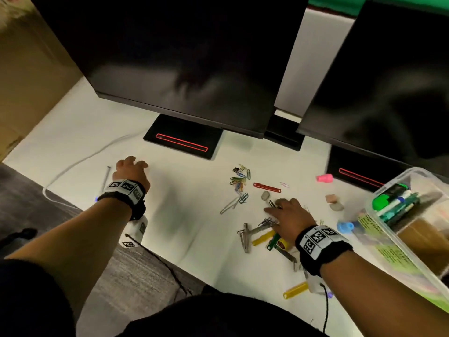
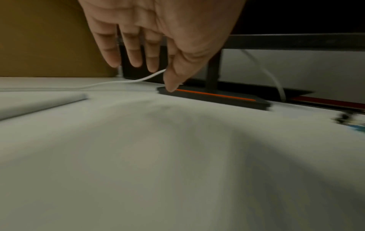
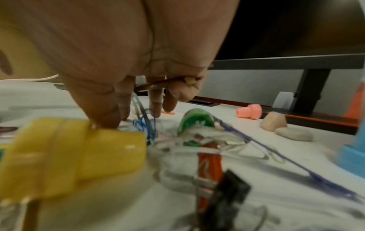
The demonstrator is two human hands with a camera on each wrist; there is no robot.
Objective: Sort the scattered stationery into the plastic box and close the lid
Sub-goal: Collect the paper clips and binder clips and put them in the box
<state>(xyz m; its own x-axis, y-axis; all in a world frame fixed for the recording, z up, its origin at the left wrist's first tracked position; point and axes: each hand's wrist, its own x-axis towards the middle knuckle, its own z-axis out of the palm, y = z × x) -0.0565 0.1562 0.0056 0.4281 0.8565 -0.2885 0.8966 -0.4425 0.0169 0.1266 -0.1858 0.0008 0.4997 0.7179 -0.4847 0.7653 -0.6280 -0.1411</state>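
Matt white table; clear glossy plastic box beside the right hand; thin wire paper clips ahead of it.

White desk bears scattered paper clips, erasers, plastic box.

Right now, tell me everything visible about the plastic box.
The plastic box is a clear, see-through container standing at the desk's right edge, right of the scattered clips. It is open, with no lid on it. Green and white markers lie inside, above what looks like printed green paper. Neither hand touches it; a blue cap lies close beside its wall.
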